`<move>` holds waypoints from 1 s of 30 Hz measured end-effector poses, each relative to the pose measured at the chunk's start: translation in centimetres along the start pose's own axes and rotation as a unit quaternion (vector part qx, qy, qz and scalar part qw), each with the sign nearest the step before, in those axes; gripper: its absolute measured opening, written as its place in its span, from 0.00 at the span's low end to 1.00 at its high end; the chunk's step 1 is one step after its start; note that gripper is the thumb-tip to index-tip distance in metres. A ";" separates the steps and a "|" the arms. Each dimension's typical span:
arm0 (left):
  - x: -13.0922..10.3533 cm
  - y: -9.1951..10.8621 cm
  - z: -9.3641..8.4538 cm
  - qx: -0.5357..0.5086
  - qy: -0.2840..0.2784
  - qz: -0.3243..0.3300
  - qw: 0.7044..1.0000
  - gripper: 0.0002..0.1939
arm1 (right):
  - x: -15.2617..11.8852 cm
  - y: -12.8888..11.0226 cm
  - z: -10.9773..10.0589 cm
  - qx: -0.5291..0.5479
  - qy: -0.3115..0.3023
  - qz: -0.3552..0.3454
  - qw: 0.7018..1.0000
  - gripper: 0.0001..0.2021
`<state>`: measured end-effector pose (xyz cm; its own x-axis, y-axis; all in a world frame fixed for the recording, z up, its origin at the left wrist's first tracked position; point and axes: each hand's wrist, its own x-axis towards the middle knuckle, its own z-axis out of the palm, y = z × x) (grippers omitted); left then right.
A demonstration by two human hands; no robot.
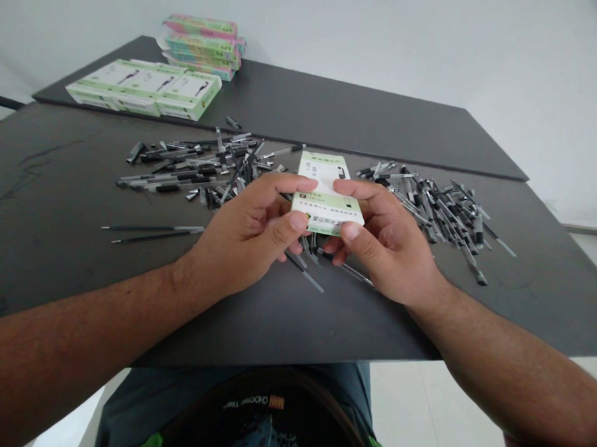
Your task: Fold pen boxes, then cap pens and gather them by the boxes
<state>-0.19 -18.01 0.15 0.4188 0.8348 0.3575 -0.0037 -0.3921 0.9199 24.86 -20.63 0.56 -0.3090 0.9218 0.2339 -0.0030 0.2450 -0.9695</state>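
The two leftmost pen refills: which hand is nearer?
Left. The left hand is beside the pen refills, holding the green-and-white box; the right hand is farther away, at the box's right end.

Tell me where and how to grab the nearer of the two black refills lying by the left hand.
I'd pinch the nearer refill across its dark shaft, toward its pointed left end, from above and the near side. It lies flat, and its gap to the farther refill narrows toward the left hand, leaving more room at the pointed end.
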 end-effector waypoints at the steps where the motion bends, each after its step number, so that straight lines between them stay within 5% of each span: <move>1: 0.1 -0.1 -0.1 0.015 -0.005 -0.003 1.000 0.26 | 0.0 0.1 0.0 -0.001 0.001 -0.002 1.000 0.27; 5: 0.4 -0.5 -0.5 0.087 -0.005 0.007 0.996 0.31 | -0.3 0.8 -0.1 -0.031 0.007 -0.020 0.999 0.26; 15: 0.3 0.9 0.6 0.202 0.055 0.048 0.977 0.20 | -0.9 0.9 0.4 -0.210 0.002 -0.092 0.973 0.25; 30: -0.6 0.9 0.4 0.274 0.014 0.073 0.959 0.22 | -1.2 1.6 0.3 -0.185 0.035 -0.084 0.979 0.26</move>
<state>-0.04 -19.00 0.76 0.4259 0.7622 0.4875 0.4205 -0.6438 0.6393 24.90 -21.45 -1.26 -0.2681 0.8747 0.4039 0.3003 0.4742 -0.8276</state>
